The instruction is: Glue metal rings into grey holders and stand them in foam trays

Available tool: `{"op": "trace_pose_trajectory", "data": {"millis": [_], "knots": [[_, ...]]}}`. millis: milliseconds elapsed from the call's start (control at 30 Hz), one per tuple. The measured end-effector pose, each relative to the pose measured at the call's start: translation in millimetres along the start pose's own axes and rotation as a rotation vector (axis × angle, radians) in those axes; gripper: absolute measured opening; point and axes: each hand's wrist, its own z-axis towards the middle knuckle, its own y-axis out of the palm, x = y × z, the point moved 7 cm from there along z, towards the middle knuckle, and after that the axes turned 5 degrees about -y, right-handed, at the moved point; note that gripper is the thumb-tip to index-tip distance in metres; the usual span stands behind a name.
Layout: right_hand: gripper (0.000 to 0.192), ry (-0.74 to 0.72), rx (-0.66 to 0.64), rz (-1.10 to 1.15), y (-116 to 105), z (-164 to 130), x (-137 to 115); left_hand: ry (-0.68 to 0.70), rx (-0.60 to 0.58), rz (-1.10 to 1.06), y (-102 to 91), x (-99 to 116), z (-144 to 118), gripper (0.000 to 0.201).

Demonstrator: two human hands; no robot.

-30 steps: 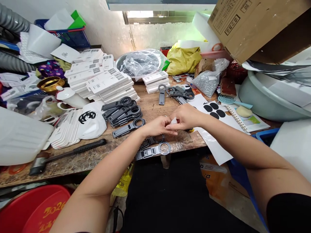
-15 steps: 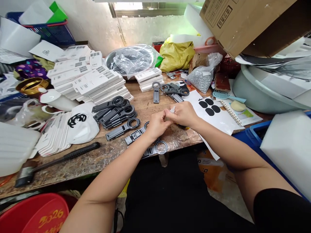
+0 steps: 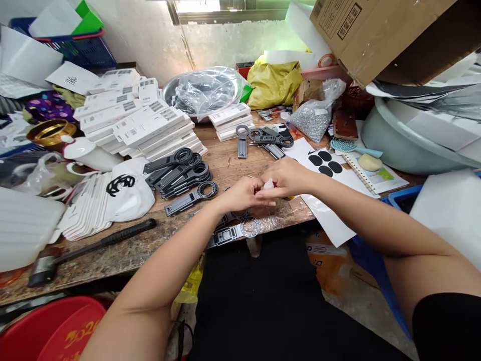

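My left hand (image 3: 242, 194) and my right hand (image 3: 286, 178) meet above the front of the workbench, fingers bent toward each other. A small whitish, translucent piece (image 3: 268, 184) shows in the fingers of my right hand. My left fingers are closed, and what they pinch is hidden. Below my left wrist lie grey ring-ended brackets, one bracket (image 3: 235, 232) at the bench edge and another partly covered by my hand. To the left sits a heap of similar brackets (image 3: 180, 173). A few more brackets (image 3: 268, 138) lie beyond my hands.
Stacked white boxes (image 3: 150, 125) fill the back left, beside a metal bowl (image 3: 171, 95) under plastic. A black-handled hammer (image 3: 108, 242) lies along the front left. White paper with black ovals (image 3: 313, 195) is at right, near a blue hairbrush (image 3: 343, 145) and a large basin (image 3: 391, 130).
Both hands have lowered slightly, and my right fingers have stretched out more around the whitish piece. The bracket at the bench edge is now more exposed. The camera has shifted a little.
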Motion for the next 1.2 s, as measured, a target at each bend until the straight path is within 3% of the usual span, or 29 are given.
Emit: {"op": "trace_pose_trajectory", "data": {"millis": [133, 300, 533, 667, 900, 1067, 1200], "knots": [[0.051, 0.151, 0.120, -0.068, 1.3, 1.8, 3.0, 0.037, 0.178, -0.045, -6.4, -1.9, -1.2, 0.042], [0.045, 0.316, 0.248, -0.056, 5.9, -2.1, 9.6, 0.010, 0.352, 0.070, -9.7, -4.1, -5.3, 0.024], [0.047, 0.429, 0.255, 0.018, 9.2, 5.3, 20.5, -0.097, 0.548, 0.159, -16.7, -9.4, -8.8, 0.011], [0.045, 0.439, 0.289, 0.266, 16.3, -0.6, 28.4, -0.154, 0.556, 0.110, -23.4, -18.9, -10.9, 0.019], [0.041, 0.488, 0.607, 0.687, 42.3, -36.3, 14.7, -0.273, 0.468, -0.061, -25.6, -28.4, -23.4, 0.047], [0.048, 0.521, 0.717, 0.788, 59.5, -45.1, 4.6, -0.274, 0.477, -0.012, -19.7, -20.8, -30.2, 0.047], [0.049, 0.501, 0.733, 0.780, 59.1, -45.9, 3.1, -0.259, 0.456, -0.055, -12.6, -19.1, -35.0, 0.036]]}}
